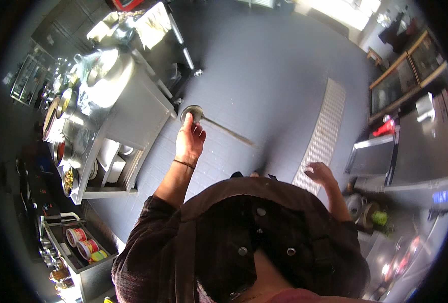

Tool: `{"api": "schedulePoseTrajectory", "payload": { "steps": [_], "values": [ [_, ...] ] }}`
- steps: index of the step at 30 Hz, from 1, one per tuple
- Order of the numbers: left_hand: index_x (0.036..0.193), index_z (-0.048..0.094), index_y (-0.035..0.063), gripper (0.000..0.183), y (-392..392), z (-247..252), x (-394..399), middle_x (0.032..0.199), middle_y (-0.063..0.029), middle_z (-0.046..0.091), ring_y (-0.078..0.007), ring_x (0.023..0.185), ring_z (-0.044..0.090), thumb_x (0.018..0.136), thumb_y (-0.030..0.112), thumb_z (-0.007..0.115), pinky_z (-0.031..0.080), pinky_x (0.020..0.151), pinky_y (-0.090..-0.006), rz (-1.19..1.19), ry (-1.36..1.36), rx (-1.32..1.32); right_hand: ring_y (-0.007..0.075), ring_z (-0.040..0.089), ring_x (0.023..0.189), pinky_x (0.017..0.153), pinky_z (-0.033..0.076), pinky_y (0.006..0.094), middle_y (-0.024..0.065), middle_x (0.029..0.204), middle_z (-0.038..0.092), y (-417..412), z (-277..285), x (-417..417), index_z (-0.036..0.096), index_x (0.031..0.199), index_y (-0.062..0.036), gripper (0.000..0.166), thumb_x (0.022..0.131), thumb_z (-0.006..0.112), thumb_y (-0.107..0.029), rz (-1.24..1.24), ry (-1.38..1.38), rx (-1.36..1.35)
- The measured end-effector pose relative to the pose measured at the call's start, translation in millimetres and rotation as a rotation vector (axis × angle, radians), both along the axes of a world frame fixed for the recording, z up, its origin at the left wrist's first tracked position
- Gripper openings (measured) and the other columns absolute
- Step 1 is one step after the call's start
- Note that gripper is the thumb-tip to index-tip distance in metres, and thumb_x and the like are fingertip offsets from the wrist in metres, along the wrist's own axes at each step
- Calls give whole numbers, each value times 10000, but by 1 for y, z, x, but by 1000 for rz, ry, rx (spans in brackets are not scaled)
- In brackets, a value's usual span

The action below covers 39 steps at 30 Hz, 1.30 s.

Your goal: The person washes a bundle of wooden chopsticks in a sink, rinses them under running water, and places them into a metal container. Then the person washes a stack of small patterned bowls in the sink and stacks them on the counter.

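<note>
My left hand (190, 138) holds a metal ladle (224, 130) by its bowl, with the thumb pressed against the bowl. The ladle's long handle slants away to the right above the grey tiled floor (254, 87). My right hand (319, 173) hangs out to the right with loosely bent fingers, and no object shows in it. Beneath that hand runs a pale textured strip (324, 121) set along the floor. A dark apron (261, 189) covers my front.
At left stands a steel worktable (133, 121) with bowls of food (68, 180) and a large pan (106, 64). A wheeled cart (180, 38) is beyond it. Lower left, a metal bin (76, 265) holds tubs (87, 248). Steel counters (417, 151) and a wood-framed glass case (396, 87) line the right.
</note>
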State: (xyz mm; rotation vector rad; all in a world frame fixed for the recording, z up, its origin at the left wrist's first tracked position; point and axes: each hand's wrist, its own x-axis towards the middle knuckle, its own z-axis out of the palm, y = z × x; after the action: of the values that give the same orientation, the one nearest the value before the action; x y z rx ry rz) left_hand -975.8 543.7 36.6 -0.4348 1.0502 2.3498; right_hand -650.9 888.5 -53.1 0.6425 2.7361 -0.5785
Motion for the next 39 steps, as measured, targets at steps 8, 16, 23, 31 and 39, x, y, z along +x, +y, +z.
{"api": "schedulePoseTrajectory", "payload": {
  "steps": [8, 16, 23, 31, 39],
  "values": [
    [856, 579, 169, 246, 109, -9, -123, 726, 26, 539, -123, 665, 509, 797, 371, 708, 449, 672, -323, 97, -126, 89, 307, 600, 942, 790, 478, 422, 163, 1074, 603, -12, 76, -302, 455, 1267, -52, 593, 816, 650, -384, 390, 430, -216],
    [782, 548, 143, 233, 224, -13, -328, 647, 8, 520, -121, 563, 487, 792, 296, 724, 457, 557, -299, 40, -79, 94, 328, 624, 746, 600, 484, 418, 108, 849, 635, 69, 78, -497, 554, 1054, -115, 214, 873, 572, -226, 294, 622, -119],
    [1115, 584, 74, 299, 328, 11, -459, 936, -8, 595, -109, 817, 555, 865, 231, 629, 487, 739, -274, -735, 426, -337, 325, 598, 648, 568, 446, 400, 158, 671, 586, 196, 72, -631, 609, 866, -33, 189, 877, 574, -219, -22, 501, -36],
    [1028, 633, 36, 317, 316, -90, -644, 919, -89, 674, -147, 860, 620, 833, 285, 642, 493, 773, -278, -421, 608, -951, 256, 550, 582, 568, 420, 389, 141, 614, 557, 367, 9, -806, 602, 794, 8, 288, 871, 545, -264, -48, 515, -87],
    [713, 611, 97, 188, 186, -173, -607, 600, 4, 530, -101, 553, 514, 832, 229, 547, 401, 474, -249, -46, -251, -1154, 264, 552, 624, 590, 426, 366, 138, 676, 559, 379, 24, -1087, 590, 884, -21, 184, 845, 550, -197, 376, 303, -375]
  ]
}}
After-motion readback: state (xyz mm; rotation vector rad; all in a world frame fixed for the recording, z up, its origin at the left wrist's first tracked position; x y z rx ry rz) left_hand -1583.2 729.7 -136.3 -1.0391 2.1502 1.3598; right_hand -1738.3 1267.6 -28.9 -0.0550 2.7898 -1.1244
